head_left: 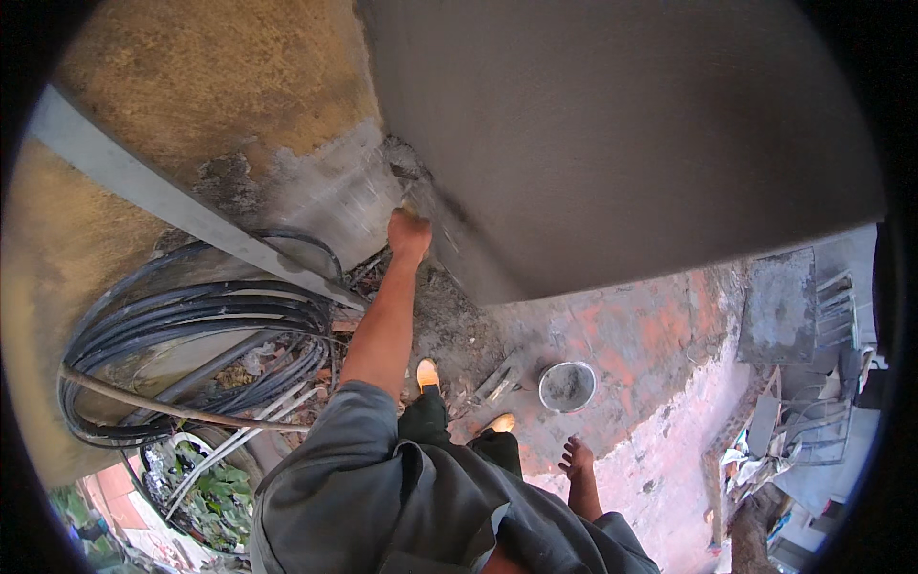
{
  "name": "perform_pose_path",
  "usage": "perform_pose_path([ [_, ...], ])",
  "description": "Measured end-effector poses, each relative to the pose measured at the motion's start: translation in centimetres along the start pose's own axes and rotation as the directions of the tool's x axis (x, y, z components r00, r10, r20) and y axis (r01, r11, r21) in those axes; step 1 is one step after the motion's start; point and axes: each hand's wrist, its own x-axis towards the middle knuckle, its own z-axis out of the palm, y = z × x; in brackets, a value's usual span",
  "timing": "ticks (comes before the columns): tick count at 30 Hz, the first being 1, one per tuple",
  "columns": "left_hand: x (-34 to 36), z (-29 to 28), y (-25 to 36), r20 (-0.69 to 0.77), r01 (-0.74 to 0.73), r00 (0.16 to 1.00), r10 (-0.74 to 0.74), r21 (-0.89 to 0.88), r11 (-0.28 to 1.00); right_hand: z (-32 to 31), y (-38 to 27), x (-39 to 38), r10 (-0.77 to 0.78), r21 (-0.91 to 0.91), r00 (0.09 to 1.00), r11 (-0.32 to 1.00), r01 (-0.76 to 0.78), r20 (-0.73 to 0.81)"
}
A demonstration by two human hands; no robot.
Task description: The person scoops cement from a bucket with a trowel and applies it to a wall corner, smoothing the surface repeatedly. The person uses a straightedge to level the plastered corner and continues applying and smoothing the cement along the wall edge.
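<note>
Nearest, the right hand [579, 459] hangs free at right, its fingers loosely parted. Beyond it, a round bucket [566, 410] of grey mix [568, 385] stands on the floor [631, 335]; probably heavy, best lifted by opposite sides of the rim. Farther, at left, the left hand [409, 237] curls its fingers around an apparent hand tool [409, 206], beside the grey wall's [612, 143] left edge; likely light, stiff, best held by its handle.
</note>
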Motion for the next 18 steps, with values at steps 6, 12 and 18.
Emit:
perform_pose_path([
  [6, 2.4, -1.8, 2.3, 0.134, -0.187, 0.979, 0.152, 0.304, 0.934, -2.0, -0.6, 0.3, -0.04, 0.011, 0.995, 0.999, 0.039, 0.09],
  [12, 0.4, -6.7, 9.7, 0.114, -0.15, 0.986, 0.124, 0.258, 0.954, -4.7, -0.6, 0.8, -0.028, 0.058, 0.995, 0.998, 0.023, 0.095],
  [18, -1.8, -11.8, 17.5, 0.153, 0.046, 0.987, -0.049, 0.023, 0.999, -7.4, 2.1, 2.7, -0.02, 0.093, 0.998, 0.996, 0.014, 0.067],
])
